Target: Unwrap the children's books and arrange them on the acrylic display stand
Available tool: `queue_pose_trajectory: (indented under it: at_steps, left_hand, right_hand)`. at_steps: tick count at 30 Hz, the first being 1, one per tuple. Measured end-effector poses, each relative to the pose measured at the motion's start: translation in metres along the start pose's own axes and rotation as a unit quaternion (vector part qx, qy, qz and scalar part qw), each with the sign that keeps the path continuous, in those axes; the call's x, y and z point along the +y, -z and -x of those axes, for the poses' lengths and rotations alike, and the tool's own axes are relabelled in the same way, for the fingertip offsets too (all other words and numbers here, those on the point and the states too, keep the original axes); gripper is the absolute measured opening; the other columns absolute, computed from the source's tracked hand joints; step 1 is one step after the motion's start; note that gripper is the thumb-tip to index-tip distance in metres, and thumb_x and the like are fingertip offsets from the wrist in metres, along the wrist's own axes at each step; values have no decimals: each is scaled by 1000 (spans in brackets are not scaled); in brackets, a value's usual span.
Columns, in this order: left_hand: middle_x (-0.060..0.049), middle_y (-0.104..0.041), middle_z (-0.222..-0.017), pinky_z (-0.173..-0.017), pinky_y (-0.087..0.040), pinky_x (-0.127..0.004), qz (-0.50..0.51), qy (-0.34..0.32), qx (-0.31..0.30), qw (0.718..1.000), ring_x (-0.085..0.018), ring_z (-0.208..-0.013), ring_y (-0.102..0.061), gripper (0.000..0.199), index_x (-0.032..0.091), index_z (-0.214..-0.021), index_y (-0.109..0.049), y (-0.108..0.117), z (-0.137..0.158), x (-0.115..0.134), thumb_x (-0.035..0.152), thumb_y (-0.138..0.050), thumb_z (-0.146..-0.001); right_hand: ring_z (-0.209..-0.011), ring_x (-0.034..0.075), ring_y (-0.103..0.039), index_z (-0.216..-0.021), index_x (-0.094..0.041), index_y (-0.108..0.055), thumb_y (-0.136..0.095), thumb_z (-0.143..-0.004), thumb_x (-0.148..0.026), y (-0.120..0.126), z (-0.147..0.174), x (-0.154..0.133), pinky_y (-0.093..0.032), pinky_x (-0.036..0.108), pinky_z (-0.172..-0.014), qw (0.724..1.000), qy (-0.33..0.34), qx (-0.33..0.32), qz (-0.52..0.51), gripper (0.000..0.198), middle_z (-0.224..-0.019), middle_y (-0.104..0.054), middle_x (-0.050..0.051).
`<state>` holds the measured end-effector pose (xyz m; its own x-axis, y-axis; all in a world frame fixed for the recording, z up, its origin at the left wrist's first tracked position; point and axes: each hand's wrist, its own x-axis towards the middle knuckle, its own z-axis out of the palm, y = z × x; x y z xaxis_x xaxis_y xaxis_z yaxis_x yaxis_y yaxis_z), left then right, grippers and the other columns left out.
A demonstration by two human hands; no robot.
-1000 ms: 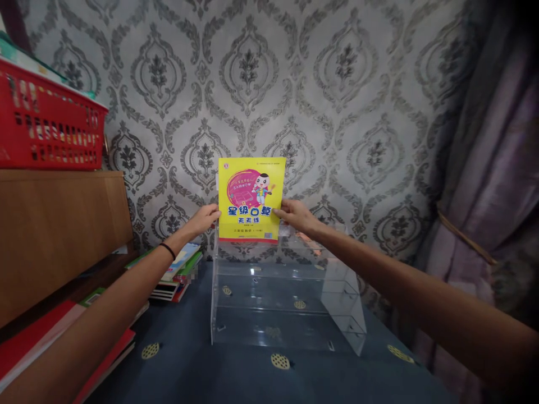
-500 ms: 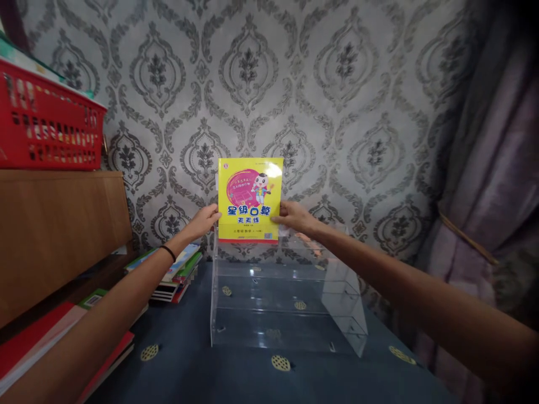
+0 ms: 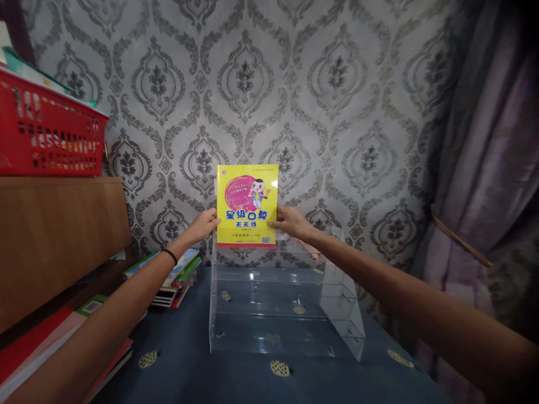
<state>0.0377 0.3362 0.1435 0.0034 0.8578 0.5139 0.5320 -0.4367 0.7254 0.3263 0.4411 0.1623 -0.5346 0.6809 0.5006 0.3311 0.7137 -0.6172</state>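
Note:
A yellow workbook (image 3: 247,205) with a pink splash, a cartoon figure and Chinese characters faces me upright. My left hand (image 3: 205,223) pinches its left edge, and a dark band circles that wrist. On the opposite edge, my right hand (image 3: 290,223) grips the book with the thumb on the front cover. Both hands are at the upper back of a clear acrylic tiered rack (image 3: 269,331), with the book at its top left part. Whether the book's lower edge rests on the rack's top tier, I cannot tell.
A dark blue cloth with yellow pineapple prints covers the table (image 3: 202,376). Stacked books (image 3: 179,280) lie left of the rack, and more books (image 3: 54,336) sit nearer me. A red basket (image 3: 59,134) stands on a wooden cabinet (image 3: 63,224). A tied curtain (image 3: 458,252) hangs at the right.
The view has tilted up slightly, so everything sits a little lower in the picture. Both hands keep their hold on the workbook, which stays at the rack's upper left.

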Motion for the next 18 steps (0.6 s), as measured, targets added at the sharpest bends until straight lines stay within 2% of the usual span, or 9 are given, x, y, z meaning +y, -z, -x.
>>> queue_pose_trajectory:
  at_steps: [8,18]
  left_hand:
    - [-3,-71,-82,-51,-48,-26,7,7,-6,1000,-22,-72,-68,29,21,-81,-50,-1,5,5,41,-64,-66]
    - [-2,-73,-80,-50,-45,-23,42,20,-15,999,-20,-70,-68,32,20,-80,-50,0,10,10,41,-70,-66]
  right_hand:
    - [-64,21,-73,-96,-20,-63,-79,-72,-17,3,4,-7,-55,24,-47,998,1,20,63,28,-84,-78,6]
    - [-73,25,-74,-95,-21,-62,-74,-75,-17,5,5,-8,-59,30,-56,997,-3,4,80,24,-90,-78,8]
